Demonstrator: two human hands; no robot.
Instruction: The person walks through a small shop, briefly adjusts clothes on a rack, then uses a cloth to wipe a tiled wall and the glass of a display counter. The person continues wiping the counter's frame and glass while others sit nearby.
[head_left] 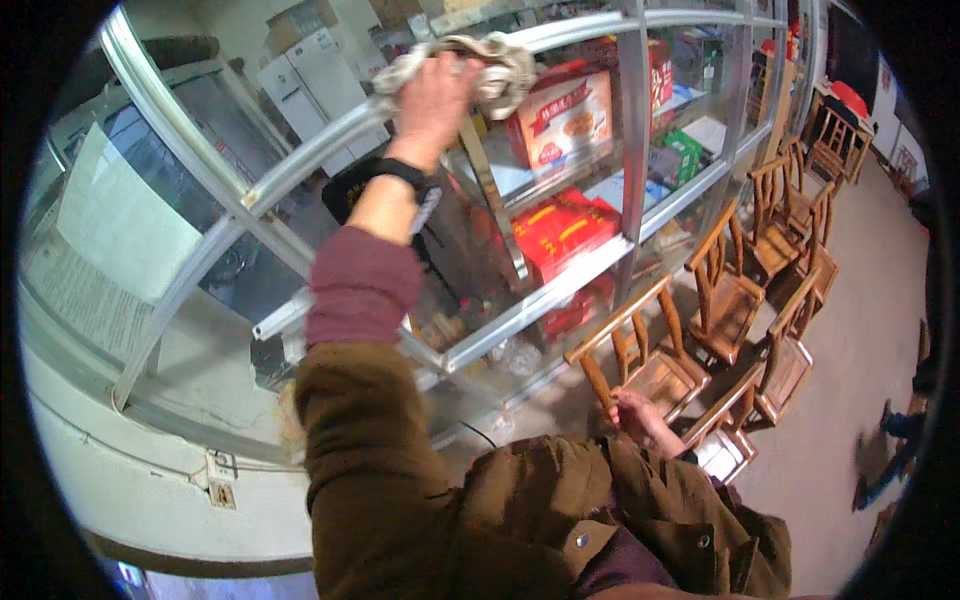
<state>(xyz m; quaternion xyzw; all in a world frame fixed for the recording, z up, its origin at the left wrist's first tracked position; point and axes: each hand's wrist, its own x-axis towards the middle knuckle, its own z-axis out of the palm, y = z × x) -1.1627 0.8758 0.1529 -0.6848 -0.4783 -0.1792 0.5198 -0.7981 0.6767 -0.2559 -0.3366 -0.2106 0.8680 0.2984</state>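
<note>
My left hand [432, 105], with a black band on its wrist, is raised high at the upper left of centre. Under its fingers a crumpled, greyish-white cloth [508, 78] is pressed on the top metal rail [575, 32] of a glass partition. Lower down at my right side, my right hand [643, 420] has its fingers curled together. In the picture it overlaps the back post of a wooden chair [660, 380]; whether they touch, or whether anything is inside the fingers, I cannot make out.
Behind the glass stand a white-and-red carton [565, 118] and red boxes [560, 235]. Several wooden chairs [728, 295] line the partition on the right. A wall socket [222, 495] sits at the lower left. Another person's leg [890, 455] shows at the right edge.
</note>
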